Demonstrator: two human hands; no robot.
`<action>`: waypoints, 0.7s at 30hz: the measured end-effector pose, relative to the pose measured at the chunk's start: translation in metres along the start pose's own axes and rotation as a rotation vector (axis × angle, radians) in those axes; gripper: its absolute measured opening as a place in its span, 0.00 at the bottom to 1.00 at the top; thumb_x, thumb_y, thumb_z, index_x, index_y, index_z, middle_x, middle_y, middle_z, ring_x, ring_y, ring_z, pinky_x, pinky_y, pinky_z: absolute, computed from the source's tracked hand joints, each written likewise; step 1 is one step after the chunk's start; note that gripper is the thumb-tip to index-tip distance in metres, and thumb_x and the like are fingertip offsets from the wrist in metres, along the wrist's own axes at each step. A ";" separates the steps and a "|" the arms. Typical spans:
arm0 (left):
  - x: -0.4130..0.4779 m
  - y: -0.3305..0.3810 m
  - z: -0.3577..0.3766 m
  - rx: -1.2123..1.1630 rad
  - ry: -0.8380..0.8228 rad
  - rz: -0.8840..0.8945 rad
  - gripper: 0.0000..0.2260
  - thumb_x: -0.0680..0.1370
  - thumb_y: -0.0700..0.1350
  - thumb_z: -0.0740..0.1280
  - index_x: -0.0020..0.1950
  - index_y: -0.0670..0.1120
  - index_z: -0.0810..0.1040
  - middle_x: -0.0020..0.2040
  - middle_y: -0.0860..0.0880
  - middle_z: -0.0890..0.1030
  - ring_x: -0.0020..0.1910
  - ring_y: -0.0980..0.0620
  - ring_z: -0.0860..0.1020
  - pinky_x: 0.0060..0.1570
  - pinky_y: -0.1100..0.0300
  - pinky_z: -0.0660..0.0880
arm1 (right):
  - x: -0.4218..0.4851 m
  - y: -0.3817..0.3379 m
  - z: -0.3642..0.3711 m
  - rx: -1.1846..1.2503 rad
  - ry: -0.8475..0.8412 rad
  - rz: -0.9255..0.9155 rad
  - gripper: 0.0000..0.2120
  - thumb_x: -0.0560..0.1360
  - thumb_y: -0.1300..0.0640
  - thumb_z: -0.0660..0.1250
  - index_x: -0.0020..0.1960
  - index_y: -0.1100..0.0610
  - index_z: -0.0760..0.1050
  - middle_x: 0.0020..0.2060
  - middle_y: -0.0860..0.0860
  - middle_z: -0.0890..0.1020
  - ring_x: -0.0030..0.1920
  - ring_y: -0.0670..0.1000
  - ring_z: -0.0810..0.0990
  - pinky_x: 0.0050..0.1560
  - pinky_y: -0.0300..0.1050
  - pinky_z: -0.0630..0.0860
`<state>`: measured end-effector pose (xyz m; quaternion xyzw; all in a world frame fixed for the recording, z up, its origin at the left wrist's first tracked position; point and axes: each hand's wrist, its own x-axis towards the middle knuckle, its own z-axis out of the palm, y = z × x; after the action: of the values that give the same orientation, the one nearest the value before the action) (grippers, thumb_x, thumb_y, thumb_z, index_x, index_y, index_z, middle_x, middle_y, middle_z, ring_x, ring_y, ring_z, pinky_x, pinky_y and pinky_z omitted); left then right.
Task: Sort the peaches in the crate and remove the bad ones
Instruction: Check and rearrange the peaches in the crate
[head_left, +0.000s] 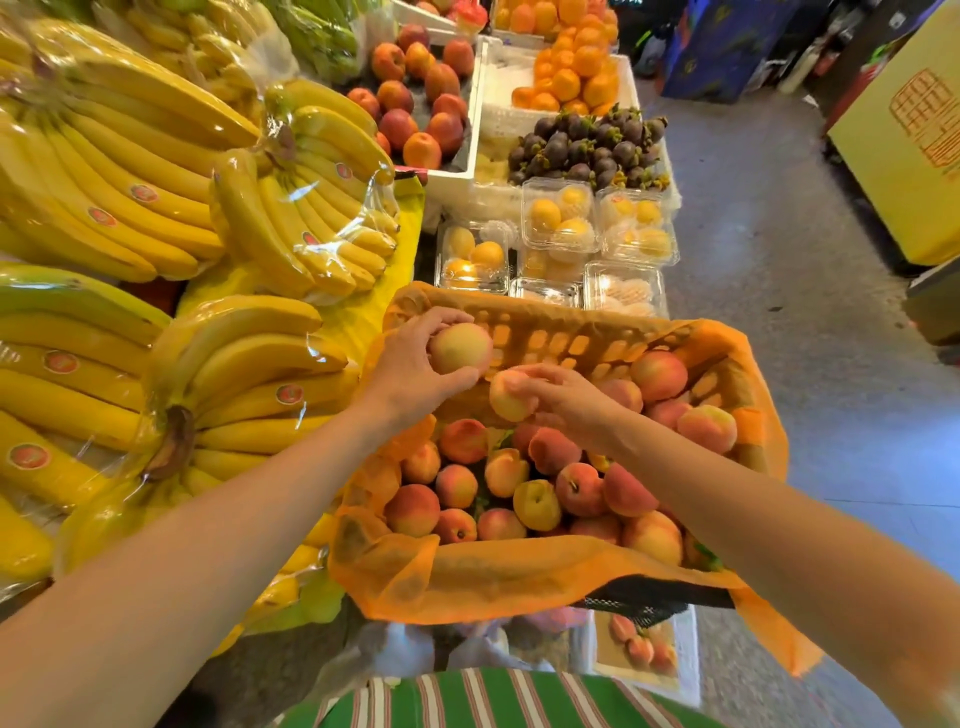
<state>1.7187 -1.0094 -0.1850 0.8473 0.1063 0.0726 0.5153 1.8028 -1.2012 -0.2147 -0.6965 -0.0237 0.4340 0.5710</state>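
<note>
No wording can be read anywhere; round red stickers (61, 362) sit on the yellow bananas (104, 218) at left, their print too small to make out; a yellow cardboard box (893, 208) at far right carries a block of orange printed characters (922, 122), too blurred to read; a blue carton (727, 47) at top bears faint green marks, also illegible.
</note>
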 end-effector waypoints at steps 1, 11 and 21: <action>-0.001 -0.001 -0.001 0.024 0.021 0.005 0.23 0.63 0.52 0.71 0.57 0.56 0.75 0.58 0.51 0.76 0.55 0.51 0.75 0.48 0.59 0.77 | 0.004 0.003 0.002 -0.165 0.086 -0.044 0.18 0.73 0.55 0.73 0.61 0.54 0.74 0.58 0.53 0.78 0.54 0.51 0.78 0.45 0.41 0.76; -0.003 -0.021 -0.027 0.147 0.077 0.072 0.29 0.61 0.58 0.67 0.60 0.51 0.76 0.56 0.56 0.76 0.54 0.56 0.75 0.54 0.47 0.75 | 0.069 0.030 0.026 -0.988 0.319 -0.156 0.25 0.69 0.54 0.75 0.60 0.62 0.72 0.46 0.55 0.77 0.52 0.58 0.78 0.41 0.43 0.66; 0.009 -0.030 -0.026 0.262 -0.016 0.139 0.27 0.63 0.56 0.70 0.61 0.52 0.75 0.59 0.55 0.78 0.57 0.54 0.76 0.55 0.51 0.66 | 0.066 0.040 0.021 -0.995 0.263 -0.150 0.16 0.74 0.55 0.69 0.59 0.61 0.75 0.50 0.55 0.81 0.53 0.55 0.79 0.48 0.48 0.75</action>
<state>1.7178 -0.9713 -0.1991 0.9131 0.0517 0.0868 0.3951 1.8122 -1.1635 -0.2850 -0.9287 -0.2051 0.2367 0.1986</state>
